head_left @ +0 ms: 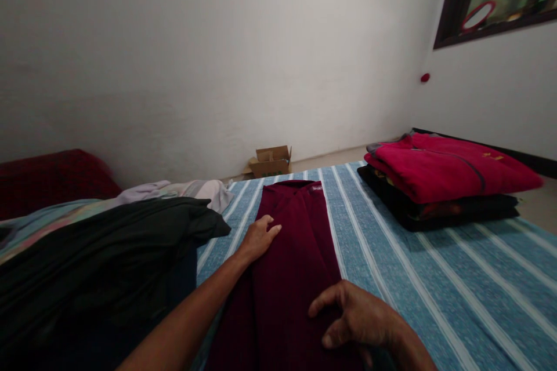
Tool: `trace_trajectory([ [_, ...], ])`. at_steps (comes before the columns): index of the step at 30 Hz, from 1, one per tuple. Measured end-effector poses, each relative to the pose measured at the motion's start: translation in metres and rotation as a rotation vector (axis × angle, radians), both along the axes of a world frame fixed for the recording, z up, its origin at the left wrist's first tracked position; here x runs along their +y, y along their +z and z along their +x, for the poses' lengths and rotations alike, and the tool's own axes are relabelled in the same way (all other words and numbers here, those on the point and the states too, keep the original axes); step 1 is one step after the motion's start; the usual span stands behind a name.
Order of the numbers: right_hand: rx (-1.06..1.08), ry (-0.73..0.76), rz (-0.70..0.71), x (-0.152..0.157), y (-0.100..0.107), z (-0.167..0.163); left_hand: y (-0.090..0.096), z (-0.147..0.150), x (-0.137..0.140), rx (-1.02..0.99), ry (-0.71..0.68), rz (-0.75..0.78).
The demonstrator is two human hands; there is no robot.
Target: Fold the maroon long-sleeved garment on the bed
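Note:
A maroon garment (292, 255), folded into a long narrow strip, lies on the blue striped bed cover (456, 290). My left hand (257, 237) rests flat on its left edge, fingers together and pointing right. My right hand (357, 316) sits on the garment's near right part with fingers curled down onto the cloth. Neither hand lifts the fabric.
A heap of dark clothes (100, 261) with pale ones behind lies at the left. A folded stack with a red garment (444, 171) on top stands at the back right. A small cardboard box (270, 161) sits on the floor by the wall.

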State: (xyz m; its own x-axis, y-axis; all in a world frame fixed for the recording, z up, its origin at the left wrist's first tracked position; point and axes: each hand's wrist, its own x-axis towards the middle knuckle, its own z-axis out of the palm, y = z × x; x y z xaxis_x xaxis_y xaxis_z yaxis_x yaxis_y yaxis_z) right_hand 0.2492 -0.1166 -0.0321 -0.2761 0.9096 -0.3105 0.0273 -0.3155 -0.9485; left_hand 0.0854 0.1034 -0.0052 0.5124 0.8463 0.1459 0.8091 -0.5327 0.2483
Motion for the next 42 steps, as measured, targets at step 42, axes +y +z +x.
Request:
trace_trajectory([
  [42,-0.035,0.123,-0.113,0.008,-0.001,0.004,-0.02,0.09,0.007,0.395,-0.261,-0.12],
])
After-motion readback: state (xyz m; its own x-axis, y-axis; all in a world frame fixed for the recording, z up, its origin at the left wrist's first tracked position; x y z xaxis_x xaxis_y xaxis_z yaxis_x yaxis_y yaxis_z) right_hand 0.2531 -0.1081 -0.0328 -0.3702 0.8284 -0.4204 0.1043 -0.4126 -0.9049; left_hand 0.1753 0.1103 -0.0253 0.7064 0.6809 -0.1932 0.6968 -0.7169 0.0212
